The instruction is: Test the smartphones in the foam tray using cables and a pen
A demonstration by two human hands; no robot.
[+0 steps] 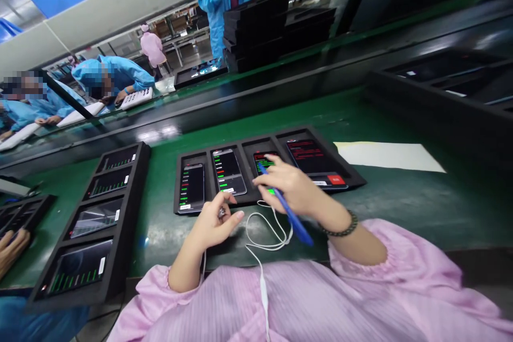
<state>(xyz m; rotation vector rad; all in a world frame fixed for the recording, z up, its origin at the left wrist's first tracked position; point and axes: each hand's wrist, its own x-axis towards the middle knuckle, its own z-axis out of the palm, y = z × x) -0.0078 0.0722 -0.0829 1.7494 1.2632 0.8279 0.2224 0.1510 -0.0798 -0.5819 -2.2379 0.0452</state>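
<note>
left hand: pinched shut on a small metal plug at the end of the white cable, resting on the tabletop just below the second phone
right hand: wrapped round a blue pen, fingers spread over the third phone and hiding its lower half
where everything sits: four lit phones lie screen-up in the slots of a black tray; the cable lies in loose loops between the two hands and runs back toward the pink gown
snag risk: imo the big one, since that loop lies right under the right wrist and the pen, so one sweep of that hand could hook it and yank the plug out of the left fingers
scratch risk: the pen's far end points at the third phone's glass; can't tell if it's a bare tip, but a hard one dragged across could leave a mark
mix-up risk: the phones look near identical and sit in neighbouring slots, so the plug could easily drift to the first phone instead
neighbours: another tray and a co-worker's hand sit well apart on the left, probably no bother
</note>
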